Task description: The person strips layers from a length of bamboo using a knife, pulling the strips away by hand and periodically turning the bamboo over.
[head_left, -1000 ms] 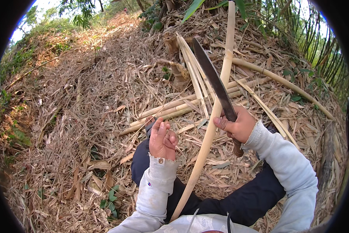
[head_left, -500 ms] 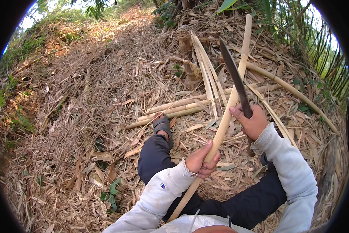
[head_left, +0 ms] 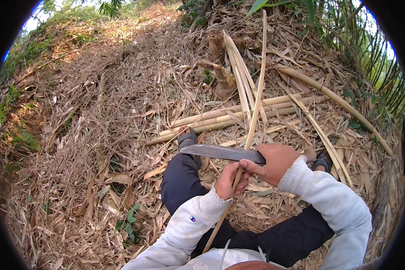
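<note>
With the left hand [head_left: 229,182] clasped around the bamboo strip [head_left: 257,103] slanting up from the lap [head_left: 256,236] and the right hand [head_left: 274,164] around the knife [head_left: 225,153], brace firmly and angle strokes away from the left fingers [head_left: 243,180].

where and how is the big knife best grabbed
Probably by the handle end, coming from the right: the knife's blade points left across the bamboo strip, so that side should keep clear of it. The right hand grips there, hiding the handle itself.
</note>
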`<act>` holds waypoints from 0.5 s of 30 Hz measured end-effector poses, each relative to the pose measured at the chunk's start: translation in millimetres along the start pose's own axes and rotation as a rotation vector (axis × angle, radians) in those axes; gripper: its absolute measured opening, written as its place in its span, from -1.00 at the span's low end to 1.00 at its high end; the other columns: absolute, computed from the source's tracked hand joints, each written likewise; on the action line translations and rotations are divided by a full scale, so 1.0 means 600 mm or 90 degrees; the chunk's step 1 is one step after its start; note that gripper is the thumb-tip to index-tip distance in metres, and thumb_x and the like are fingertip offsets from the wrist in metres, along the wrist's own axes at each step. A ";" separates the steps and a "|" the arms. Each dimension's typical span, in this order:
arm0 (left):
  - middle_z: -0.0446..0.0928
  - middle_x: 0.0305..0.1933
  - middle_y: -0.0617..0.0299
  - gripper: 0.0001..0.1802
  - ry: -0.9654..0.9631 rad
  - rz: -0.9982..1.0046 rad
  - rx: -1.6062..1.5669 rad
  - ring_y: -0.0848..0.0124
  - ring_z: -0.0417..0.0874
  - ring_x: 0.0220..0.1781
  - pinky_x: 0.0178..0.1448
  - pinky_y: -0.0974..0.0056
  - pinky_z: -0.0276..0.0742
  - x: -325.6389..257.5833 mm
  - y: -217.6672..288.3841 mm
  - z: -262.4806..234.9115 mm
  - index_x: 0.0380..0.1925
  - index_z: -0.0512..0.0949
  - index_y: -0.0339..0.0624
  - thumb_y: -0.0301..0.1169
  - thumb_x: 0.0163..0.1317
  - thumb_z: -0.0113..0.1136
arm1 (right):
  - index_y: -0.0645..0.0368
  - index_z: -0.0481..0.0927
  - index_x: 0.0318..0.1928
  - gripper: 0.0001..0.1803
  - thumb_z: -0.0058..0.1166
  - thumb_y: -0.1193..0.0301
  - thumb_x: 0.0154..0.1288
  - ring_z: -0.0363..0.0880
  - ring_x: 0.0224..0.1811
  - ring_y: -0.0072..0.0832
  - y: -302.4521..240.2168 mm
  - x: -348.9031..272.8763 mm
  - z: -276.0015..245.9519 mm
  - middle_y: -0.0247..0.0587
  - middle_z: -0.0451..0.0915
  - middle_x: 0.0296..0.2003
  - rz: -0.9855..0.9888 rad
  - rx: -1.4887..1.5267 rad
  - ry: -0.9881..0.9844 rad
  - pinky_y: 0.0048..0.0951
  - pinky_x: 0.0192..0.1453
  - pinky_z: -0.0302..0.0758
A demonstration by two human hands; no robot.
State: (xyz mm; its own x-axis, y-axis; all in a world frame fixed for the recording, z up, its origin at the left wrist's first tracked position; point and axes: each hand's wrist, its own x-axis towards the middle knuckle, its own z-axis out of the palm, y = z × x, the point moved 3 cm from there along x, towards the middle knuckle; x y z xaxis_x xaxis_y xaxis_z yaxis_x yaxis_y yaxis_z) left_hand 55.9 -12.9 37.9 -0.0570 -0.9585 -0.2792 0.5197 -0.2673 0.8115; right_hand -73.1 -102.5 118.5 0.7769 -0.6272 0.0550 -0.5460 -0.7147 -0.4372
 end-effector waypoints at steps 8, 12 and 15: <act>0.34 -0.53 0.26 -0.48 -0.054 -0.040 -0.034 0.45 0.34 -0.69 -0.66 0.39 0.26 0.025 0.024 -0.010 -0.27 0.40 -0.20 0.04 0.41 -0.35 | 0.22 0.49 -0.47 -0.31 -0.01 -0.26 0.23 0.61 -0.45 -0.05 -0.007 0.002 -0.016 0.00 0.55 -0.54 -0.023 -0.040 0.062 -0.14 -0.35 0.52; 0.35 -0.60 0.28 -0.57 -0.061 -0.057 -0.057 0.47 0.32 -0.76 -0.72 0.39 0.19 0.036 0.078 0.043 -0.16 0.41 -0.13 -0.02 0.43 -0.27 | 0.22 0.51 -0.46 -0.30 0.04 -0.27 0.18 0.61 -0.48 -0.08 -0.008 -0.009 -0.041 -0.04 0.55 -0.57 -0.030 -0.067 0.157 -0.17 -0.39 0.52; 0.32 -0.65 0.33 -0.63 -0.134 -0.062 -0.125 0.49 0.23 -0.84 -0.79 0.43 0.09 0.054 0.069 0.052 -0.11 0.37 -0.06 -0.04 0.46 -0.31 | 0.22 0.52 -0.48 -0.27 0.04 -0.32 0.13 0.61 -0.50 -0.10 -0.007 -0.019 -0.057 -0.06 0.56 -0.58 -0.022 -0.068 0.190 -0.18 -0.41 0.53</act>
State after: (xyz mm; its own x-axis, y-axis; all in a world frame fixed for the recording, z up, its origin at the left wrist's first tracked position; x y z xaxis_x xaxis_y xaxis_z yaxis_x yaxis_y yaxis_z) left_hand 48.9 -58.4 78.7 -0.2791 -0.9343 -0.2219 0.6573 -0.3543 0.6652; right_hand -90.3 -102.7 150.3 0.6777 -0.6540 0.3363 -0.5634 -0.7556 -0.3342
